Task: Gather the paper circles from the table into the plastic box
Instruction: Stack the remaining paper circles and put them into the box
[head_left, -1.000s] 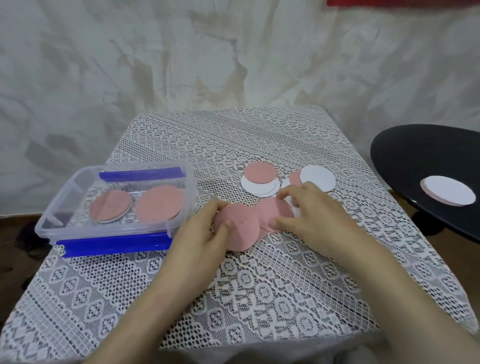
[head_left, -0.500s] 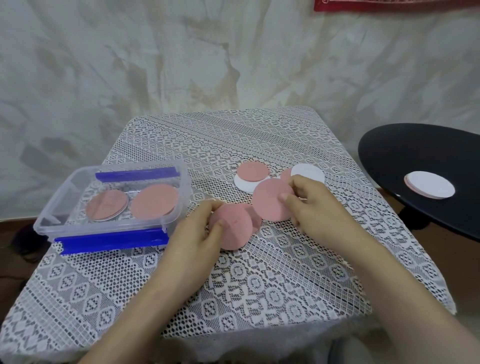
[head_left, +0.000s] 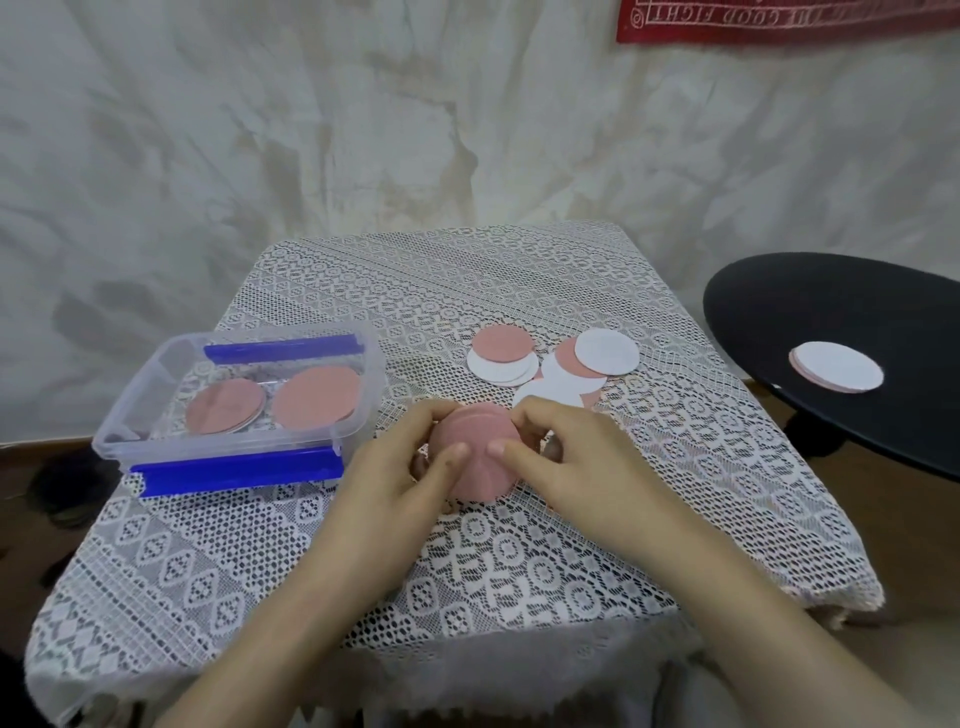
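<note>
Before mottled wall (head_left: 311, 156), lace-covered table (head_left: 415, 280) (circles (head_left: 501, 343))

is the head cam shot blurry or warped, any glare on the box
Head view: soft, even light, faint shadows beneath the left hand and right hand; mild sheen on the plastic box walls, no harsh glare; the wide lens bows the table edges; the held pink circles look slightly soft.

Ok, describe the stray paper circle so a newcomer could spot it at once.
Look right of the lace-covered table to the black round table. A white circle with a pink edge beneath lies there, alone, away from all the others.
</note>
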